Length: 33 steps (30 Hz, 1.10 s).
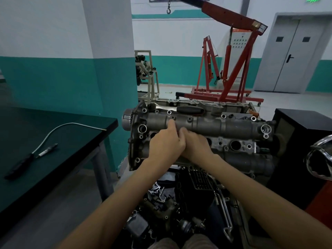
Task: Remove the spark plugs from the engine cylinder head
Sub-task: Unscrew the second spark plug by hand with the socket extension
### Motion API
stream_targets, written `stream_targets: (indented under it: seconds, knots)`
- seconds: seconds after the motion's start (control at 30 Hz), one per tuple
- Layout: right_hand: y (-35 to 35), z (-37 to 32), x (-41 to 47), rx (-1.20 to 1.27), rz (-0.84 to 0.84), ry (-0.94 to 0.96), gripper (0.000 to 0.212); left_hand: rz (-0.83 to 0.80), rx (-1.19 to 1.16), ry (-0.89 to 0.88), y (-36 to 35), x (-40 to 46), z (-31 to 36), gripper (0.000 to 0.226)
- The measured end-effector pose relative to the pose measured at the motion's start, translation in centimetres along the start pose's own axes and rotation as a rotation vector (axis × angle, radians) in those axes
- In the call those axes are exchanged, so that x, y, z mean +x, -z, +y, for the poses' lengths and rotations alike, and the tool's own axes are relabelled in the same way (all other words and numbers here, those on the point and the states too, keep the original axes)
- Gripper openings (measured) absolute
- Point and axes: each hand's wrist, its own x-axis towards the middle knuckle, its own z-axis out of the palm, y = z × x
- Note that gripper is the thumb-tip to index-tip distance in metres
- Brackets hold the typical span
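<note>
Both hands, the left hand point(166, 141) and the right hand point(195, 143), meet with curled fingers over a plug hole near the left end of the engine head point(224, 128), hiding any spark plug, which could slip and fall back in.

Both hands point(181, 142) (pressed together) rest on the cylinder head point(233, 126).

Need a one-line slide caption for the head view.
Both hands, left hand and right hand, meet over the cylinder head; black-handled tool lies on the bench.
</note>
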Motion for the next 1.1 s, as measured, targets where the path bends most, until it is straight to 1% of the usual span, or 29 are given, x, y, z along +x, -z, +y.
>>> stream_targets:
  seconds: [0.03, 0.1, 0.17, 0.2, 0.23, 0.3, 0.37, 0.43, 0.47, 0.53, 0.6, 0.73, 0.83, 0.87, 0.97, 1.0, 1.07, 1.1]
  knots:
    - [-0.4, 0.2, 0.2, 0.010, 0.030, 0.025, 0.028, -0.009, -0.053, -0.034, 0.2, -0.1, -0.1, 0.023]
    - [-1.0, 0.8, 0.3, 0.104, 0.102, 0.062, 0.027, -0.080, -0.132, -0.144, 0.5, -0.7, -0.5, 0.023]
    - [-1.3, 1.5, 0.2, 0.186, 0.115, 0.099, 0.025, -0.146, -0.139, -0.249, 0.9, -1.4, -0.9, 0.019]
    - [-1.5, 1.8, 0.2, 0.200, 0.115, 0.132, 0.022, -0.152, -0.138, -0.283, 1.0, -1.6, -1.3, 0.017]
    - [-1.7, 2.0, 0.2, 0.207, 0.119, 0.162, 0.019, -0.147, -0.130, -0.307, 1.1, -1.8, -1.5, 0.017]
    - [-1.7, 2.0, 0.1, 0.216, 0.142, 0.200, 0.022, -0.111, -0.090, -0.339, 1.2, -2.2, -1.7, 0.019]
    - [-1.5, 1.7, -0.1, 0.251, 0.213, 0.237, 0.024, -0.027, -0.085, -0.375, 1.3, -2.5, -1.6, 0.016]
    - [-1.2, 1.4, -0.2, 0.261, 0.290, 0.287, 0.018, 0.051, -0.098, -0.394, 1.3, -2.6, -1.5, 0.013]
    - [-1.2, 1.4, -0.2, 0.248, 0.303, 0.308, 0.016, 0.063, -0.105, -0.385, 1.1, -2.6, -1.6, 0.013]
    - [-1.5, 1.6, 0.2, 0.178, 0.233, 0.308, 0.016, 0.030, -0.146, -0.333, 0.4, -2.4, -1.8, 0.014]
    - [-2.0, 2.0, 0.4, 0.125, 0.139, 0.266, 0.017, -0.018, -0.195, -0.289, -0.5, -1.9, -2.0, 0.016]
    - [-2.3, 2.0, 0.4, 0.140, 0.132, 0.199, 0.023, -0.017, -0.239, -0.284, -1.2, -1.5, -2.6, 0.017]
    - [-2.3, 2.0, 0.4, 0.168, 0.087, 0.199, 0.026, -0.010, -0.319, -0.272, -1.2, -1.7, -3.3, 0.015]
    - [-2.2, 2.0, 0.4, 0.173, 0.067, 0.204, 0.026, -0.005, -0.314, -0.304, -1.2, -1.8, -3.6, 0.017]
    - [-2.1, 1.8, 0.4, 0.178, 0.045, 0.193, 0.025, -0.016, -0.245, -0.394, -1.3, -1.5, -4.3, 0.031]
    - [-2.0, 1.8, 0.3, 0.183, 0.053, 0.181, 0.025, -0.007, -0.247, -0.398, -1.2, -1.3, -4.4, 0.028]
    - [-2.0, 1.5, 0.1, 0.181, 0.090, 0.173, 0.026, 0.038, -0.244, -0.381, -1.2, -1.1, -4.3, 0.014]
    - [-2.1, 1.4, 0.0, 0.170, 0.113, 0.173, 0.027, 0.073, -0.226, -0.357, -1.1, -0.8, -4.1, 0.016]
